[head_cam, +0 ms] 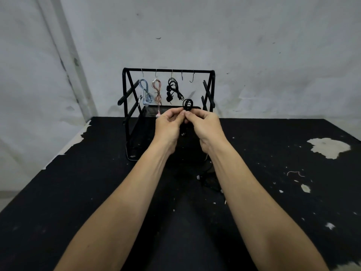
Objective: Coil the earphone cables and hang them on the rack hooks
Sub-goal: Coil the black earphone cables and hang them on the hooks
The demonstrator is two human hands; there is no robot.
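At the centre of the frame, two bare hands meet just in front of a black wire rack (125, 90) standing on a black, paint-chipped counter (78, 192). The left hand (168, 126) and the right hand (204, 125) both have their fingers curled, fingertips nearly touching, and between them they pinch a small black earphone coil (188, 105). Its loops stand up just above the fingertips, below the rack's top bar. Each grip is tightly closed on the cable; a loose end seems to hang down between the palms, though it is hard to make out against the dark counter.

The cable looks thin, light and limp. It will likely spring out of its loops if the pinch slackens, so the best hold is probably at the waist of the coil where the strands cross, leaving the upper loop free to slip over a hook.

Five metal hooks hang from the top bar. Three carry coiled earphones: a blue set (145, 92) at the left, a pink set (157, 92) beside it, and a black set (172, 90) in the middle. Two empty hooks (191, 76) remain at the right. Counting the coil in hand, four coiled sets show. Another dark cable (210, 181) lies loose on the counter under the right forearm, partly hidden.
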